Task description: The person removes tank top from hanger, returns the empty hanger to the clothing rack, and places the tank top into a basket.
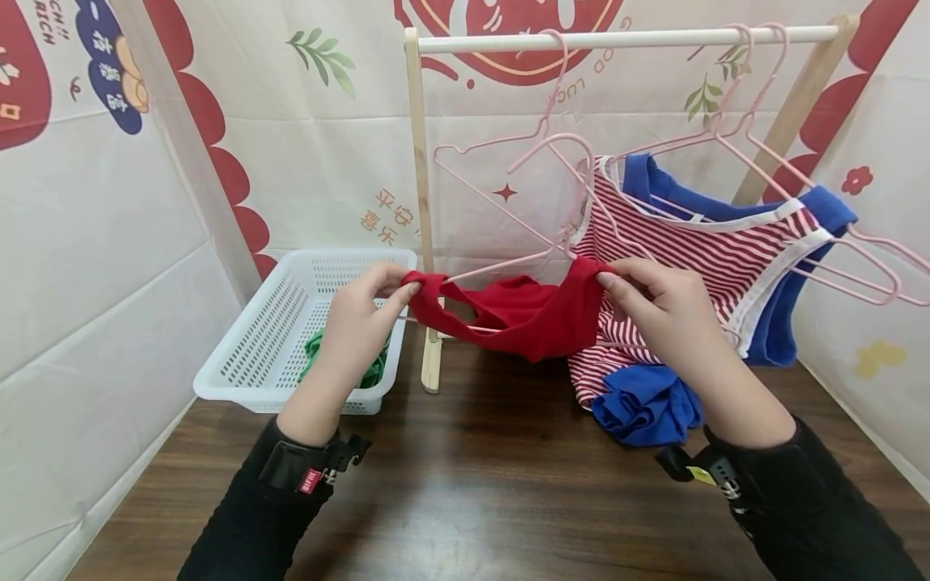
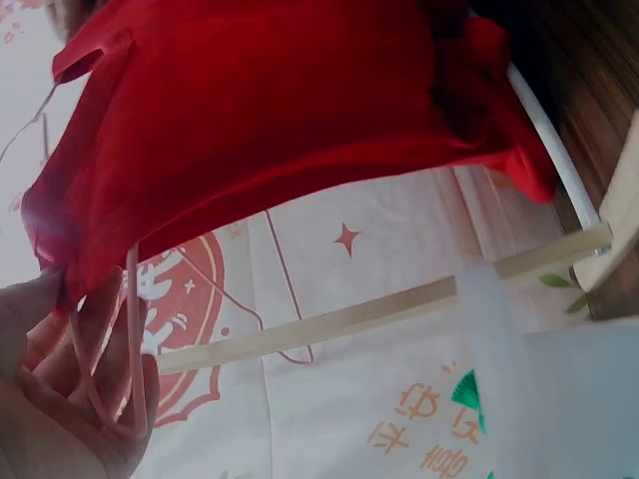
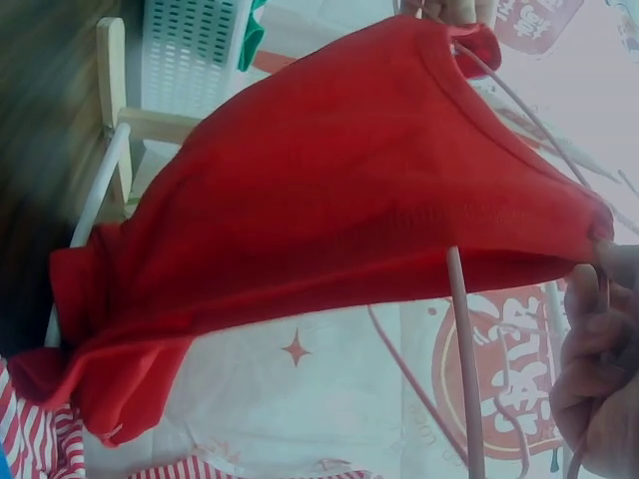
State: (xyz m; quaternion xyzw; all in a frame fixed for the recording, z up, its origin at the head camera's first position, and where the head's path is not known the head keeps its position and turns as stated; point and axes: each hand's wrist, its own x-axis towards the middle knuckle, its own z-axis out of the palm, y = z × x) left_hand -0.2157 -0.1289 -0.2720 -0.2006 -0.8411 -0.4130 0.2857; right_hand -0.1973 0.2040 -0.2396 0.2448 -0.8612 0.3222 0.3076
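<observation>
A pale printed backdrop (image 1: 320, 186) stands on the far side of a dark table (image 1: 450, 500). The rack (image 1: 654, 37) spans the far side, its rail at the top. On the right, a striped top (image 1: 683, 250) hangs from it, with a blue top (image 1: 773, 331) just behind. The basket (image 1: 247, 395) sits to the left. Between basket and striped top, the red top (image 1: 538, 323) is held up above the table. A pink hanger (image 1: 501, 266) is partly covered by it, the hook rising above, off the rail. The left hand (image 1: 356, 323) pinches the red top's left shoulder between thumb and fingers; the right hand (image 1: 668, 311) pinches its right shoulder likewise. Bunched blue cloth (image 1: 647, 407) lies below the striped top, and green cloth (image 1: 374, 371) in the basket.
</observation>
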